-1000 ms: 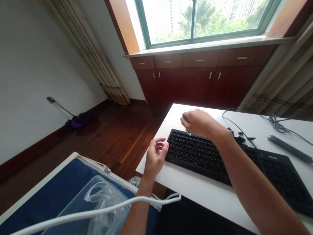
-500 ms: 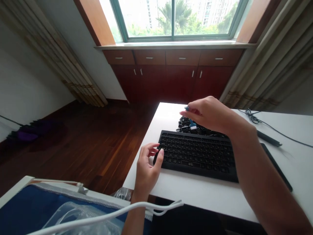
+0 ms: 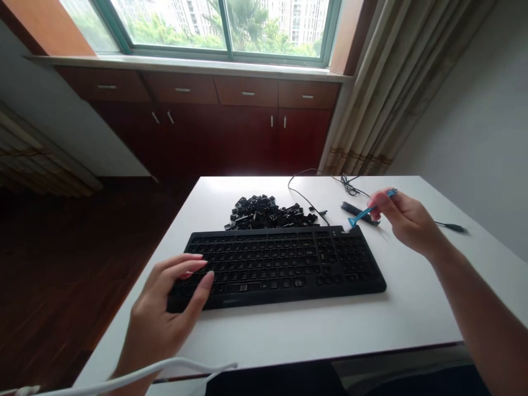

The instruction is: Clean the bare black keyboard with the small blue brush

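Blue brush (image 3: 363, 213) pinched in the right hand (image 3: 412, 221), bristles angled toward the keyboard (image 3: 268, 264); left hand (image 3: 163, 301), kinda spread, probably just steadies it.

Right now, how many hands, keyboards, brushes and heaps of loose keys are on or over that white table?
Hands: 2 (left hand, right hand)
Keyboard: 1
Blue-handled brush: 1
Heap of loose black keys: 1, its separate keys too jumbled to count
Total: 5
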The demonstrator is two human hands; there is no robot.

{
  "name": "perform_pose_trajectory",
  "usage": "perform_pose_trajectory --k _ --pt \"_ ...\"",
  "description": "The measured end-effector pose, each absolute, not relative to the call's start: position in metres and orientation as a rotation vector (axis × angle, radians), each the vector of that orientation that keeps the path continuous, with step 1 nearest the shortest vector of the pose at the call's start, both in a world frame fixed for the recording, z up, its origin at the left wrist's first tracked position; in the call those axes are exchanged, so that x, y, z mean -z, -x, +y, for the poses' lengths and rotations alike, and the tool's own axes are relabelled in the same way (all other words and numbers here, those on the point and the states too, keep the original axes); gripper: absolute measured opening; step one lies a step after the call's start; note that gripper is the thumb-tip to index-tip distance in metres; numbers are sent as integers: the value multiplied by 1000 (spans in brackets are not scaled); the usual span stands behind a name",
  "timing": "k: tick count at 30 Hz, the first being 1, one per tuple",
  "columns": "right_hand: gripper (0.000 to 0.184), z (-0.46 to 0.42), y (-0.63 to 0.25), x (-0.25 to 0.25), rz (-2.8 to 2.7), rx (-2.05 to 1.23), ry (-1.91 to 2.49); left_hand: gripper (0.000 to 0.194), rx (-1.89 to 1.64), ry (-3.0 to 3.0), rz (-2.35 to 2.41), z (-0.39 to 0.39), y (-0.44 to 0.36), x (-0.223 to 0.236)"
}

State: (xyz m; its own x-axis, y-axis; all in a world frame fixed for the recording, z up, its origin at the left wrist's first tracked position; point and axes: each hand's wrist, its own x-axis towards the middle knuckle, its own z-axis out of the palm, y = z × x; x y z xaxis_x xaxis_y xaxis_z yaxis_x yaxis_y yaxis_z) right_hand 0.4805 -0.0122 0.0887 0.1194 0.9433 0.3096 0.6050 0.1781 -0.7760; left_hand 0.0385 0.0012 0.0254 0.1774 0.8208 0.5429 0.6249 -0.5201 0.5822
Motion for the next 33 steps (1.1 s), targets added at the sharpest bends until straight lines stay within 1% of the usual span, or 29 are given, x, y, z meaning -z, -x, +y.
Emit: perform_pose_trajectory --k 1,4,7,8,11,14,17,22,27,30,33 --pt "40 -16 -495 -77 -1502 -514 1543 23 -1200 -2386 1208 3 -52 -34" --pt "42 -17 -520 -55 -1407 -580 1562 26 -818 -2658 517 8 -106 -55" --pt "43 -8 -527 -48 -1518 -493 1514 10 -623 -2814 -32 6 -165 -55" --pt "44 -5 -528 -46 -1562 -428 1480 5 -611 -2861 -180 3 -183 -51" --pt "45 -2 -527 -41 -1600 -232 1405 14 -635 -2884 -427 -9 -223 -32" --pt "41 -9 -525 -32 -1573 -181 1395 15 -637 -2822 -433 -17 -238 -18" --pt "37 -17 -522 -26 -1538 -248 1363 15 -625 -2779 -374 -15 -238 -14" --pt "32 -7 -519 -35 -1676 -248 1337 18 -518 -2767 -397 -9 -232 -16" --pt "40 6 -516 -48 -1807 -195 1324 22 -475 -2775 -302 -11 -230 -14" --pt "43 2 -519 -41 -1719 -132 1371 22 -509 -2778 -302 -12 -229 -15" --pt "44 -6 -526 -31 -1689 -117 1407 18 -531 -2791 -274 -11 -230 -16"
